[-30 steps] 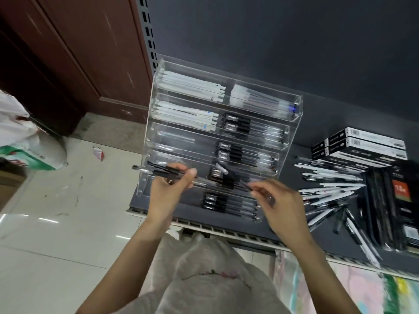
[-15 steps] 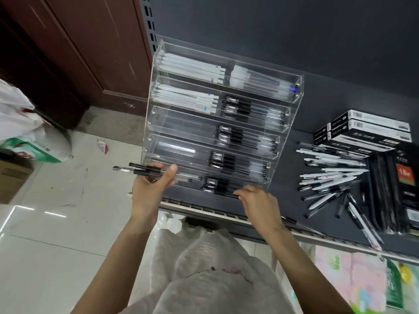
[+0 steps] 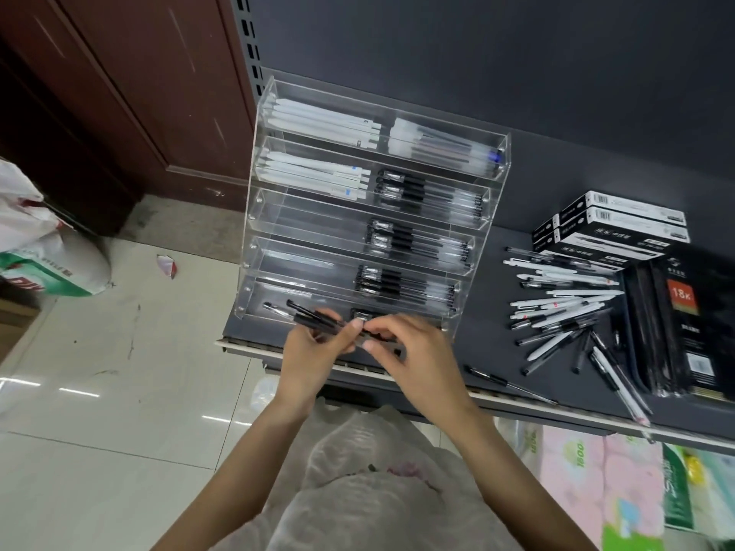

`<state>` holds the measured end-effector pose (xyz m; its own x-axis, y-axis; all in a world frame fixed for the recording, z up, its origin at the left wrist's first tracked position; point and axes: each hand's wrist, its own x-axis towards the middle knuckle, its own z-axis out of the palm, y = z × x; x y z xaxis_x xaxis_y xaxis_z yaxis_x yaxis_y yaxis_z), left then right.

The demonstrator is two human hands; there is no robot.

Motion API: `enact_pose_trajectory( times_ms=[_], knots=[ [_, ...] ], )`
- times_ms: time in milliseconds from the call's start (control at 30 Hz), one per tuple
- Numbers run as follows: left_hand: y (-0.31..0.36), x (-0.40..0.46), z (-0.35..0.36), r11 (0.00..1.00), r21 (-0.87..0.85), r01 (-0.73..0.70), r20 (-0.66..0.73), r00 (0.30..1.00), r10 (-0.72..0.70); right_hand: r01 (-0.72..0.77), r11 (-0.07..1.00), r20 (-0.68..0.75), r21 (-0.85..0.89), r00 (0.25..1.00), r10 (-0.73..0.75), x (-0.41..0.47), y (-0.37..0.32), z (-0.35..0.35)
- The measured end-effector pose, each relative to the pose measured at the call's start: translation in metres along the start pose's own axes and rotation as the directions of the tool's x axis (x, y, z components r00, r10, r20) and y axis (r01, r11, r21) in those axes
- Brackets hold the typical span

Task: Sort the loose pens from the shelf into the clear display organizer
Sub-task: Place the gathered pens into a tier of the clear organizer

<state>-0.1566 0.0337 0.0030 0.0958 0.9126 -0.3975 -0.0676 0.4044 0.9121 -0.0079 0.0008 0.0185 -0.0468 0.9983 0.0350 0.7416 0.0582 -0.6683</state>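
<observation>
Dark grey metal shelf (image 3: 497,344) against a dark back panel, glossy white tiled floor (image 3: 119,411) and brown wooden door (image 3: 119,93) to the left. Clear acrylic tiered organizer (image 3: 254,232) sits on the shelf; loose black and white pens (image 3: 564,308) lie right of it. Left hand (image 3: 314,351) fingers curled round a bundle of black pens (image 3: 314,318) at the lowest tier; right hand (image 3: 413,351) fingertips pinch the bundle's right end.

loose pens (image 3: 564,312) crowd shelf (image 3: 489,324) right

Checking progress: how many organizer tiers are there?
5 tiers in the organizer, stacked stepwise: top, second, third, fourth, bottom behind the hands.
</observation>
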Motion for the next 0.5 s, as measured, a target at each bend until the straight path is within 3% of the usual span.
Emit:
enact_pose_trajectory(
  times_ms=[100,200,333,500],
  knots=[
    [0.001,-0.002,0.004,0.999,-0.05,0.018,0.038,0.999,-0.016,-0.043,0.997,-0.032,0.067,0.998,0.046,0.003,0.002,0.001],
    [0.001,-0.001,0.002,0.968,-0.23,0.099,0.105,0.992,-0.077,-0.054,0.997,-0.093,0.049,0.994,0.058,0.005,0.011,-0.008],
    [-0.002,0.0,-0.008,0.952,-0.284,0.113,0.077,0.993,-0.095,-0.099,0.988,-0.179,-0.115,0.981,0.077,0.008,0.04,-0.023],
    [-0.004,0.002,-0.023,0.986,-0.153,0.068,-0.096,0.992,-0.083,-0.04,0.923,0.005,-0.382,0.999,0.045,0.012,0.055,-0.01]
  ],
)
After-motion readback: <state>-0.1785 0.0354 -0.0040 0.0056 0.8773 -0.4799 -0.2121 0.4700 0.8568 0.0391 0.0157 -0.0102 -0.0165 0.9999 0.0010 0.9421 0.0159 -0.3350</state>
